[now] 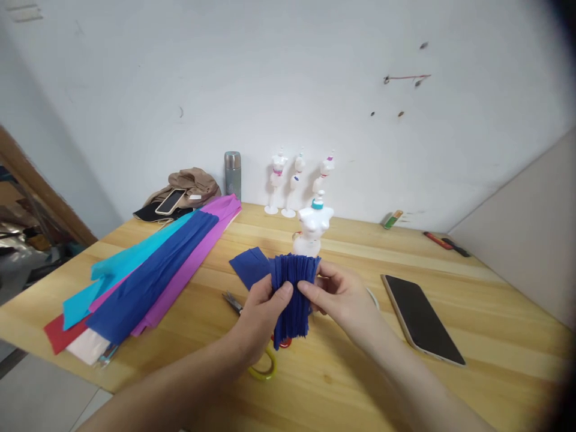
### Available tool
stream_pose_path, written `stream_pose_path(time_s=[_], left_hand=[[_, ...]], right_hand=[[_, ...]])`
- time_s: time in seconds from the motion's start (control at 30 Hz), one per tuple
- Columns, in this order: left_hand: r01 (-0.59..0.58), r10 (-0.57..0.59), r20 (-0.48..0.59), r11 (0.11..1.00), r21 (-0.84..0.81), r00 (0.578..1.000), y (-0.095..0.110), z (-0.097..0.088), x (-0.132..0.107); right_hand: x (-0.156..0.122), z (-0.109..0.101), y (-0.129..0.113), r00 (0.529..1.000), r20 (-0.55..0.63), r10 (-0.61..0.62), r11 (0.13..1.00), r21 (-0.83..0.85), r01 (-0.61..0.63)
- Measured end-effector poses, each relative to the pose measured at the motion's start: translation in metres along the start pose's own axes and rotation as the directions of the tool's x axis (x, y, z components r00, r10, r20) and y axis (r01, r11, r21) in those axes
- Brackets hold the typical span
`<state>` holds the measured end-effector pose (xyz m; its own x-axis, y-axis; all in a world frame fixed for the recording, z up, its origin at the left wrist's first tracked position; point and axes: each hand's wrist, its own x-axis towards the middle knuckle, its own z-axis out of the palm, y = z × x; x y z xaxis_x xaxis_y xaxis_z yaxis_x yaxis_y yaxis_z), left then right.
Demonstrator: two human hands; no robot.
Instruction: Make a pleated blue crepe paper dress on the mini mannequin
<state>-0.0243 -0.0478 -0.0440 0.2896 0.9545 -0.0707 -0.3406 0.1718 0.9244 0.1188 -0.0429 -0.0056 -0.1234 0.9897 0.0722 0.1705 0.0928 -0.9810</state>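
A strip of dark blue crepe paper (294, 306), gathered into tight upright pleats, is held up above the table between both hands. My left hand (265, 306) pinches its left side, thumb in front. With thumb and fingers, my right hand (335, 294) grips the right side. An unpleated flat end (252, 267) of the same strip sticks out to the left. Behind the pleats stands a small white mannequin (315, 222) with a teal band at its neck; its lower part is hidden. Scissors (263, 369) with yellow and red handles lie beneath, partly covered by the paper and my left hand.
Blue, turquoise, purple and red sheets (153, 270) lie at the left. Three more small mannequins (294, 180) stand by the wall, beside a grey thermos (233, 177). A bag (195, 183) with a phone (171, 201) is behind the sheets. A larger phone (423, 318) lies right.
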Motion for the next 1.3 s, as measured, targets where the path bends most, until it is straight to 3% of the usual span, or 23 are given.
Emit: stream_pose_path(time_s=[0.27,0.47,0.7,0.97,1.3], left_hand=[[-0.233,0.221,0.076,0.945,0.228,0.972,0.006,0.0,0.0],[-0.373,0.388,0.045,0.837,0.4,0.92,0.031,0.018,0.011],[-0.383,0.506,-0.073,0.733,0.562,0.86,0.033,0.031,0.028],[-0.432,0.609,-0.078,0.641,0.635,0.789,0.031,0.029,0.028],[-0.373,0.564,-0.106,0.664,0.648,0.819,0.033,0.029,0.036]], right_hand=[[-0.001,-0.004,-0.009,0.997,-0.025,-0.074,0.996,0.044,0.075],[0.003,-0.022,-0.02,0.962,-0.179,-0.207,0.978,-0.065,0.198],[0.015,-0.038,-0.017,0.925,-0.245,-0.29,0.952,-0.178,0.251],[0.025,-0.042,-0.013,0.919,-0.205,-0.337,0.935,-0.183,0.302],[0.029,-0.038,-0.019,0.896,-0.251,-0.366,0.927,-0.178,0.329]])
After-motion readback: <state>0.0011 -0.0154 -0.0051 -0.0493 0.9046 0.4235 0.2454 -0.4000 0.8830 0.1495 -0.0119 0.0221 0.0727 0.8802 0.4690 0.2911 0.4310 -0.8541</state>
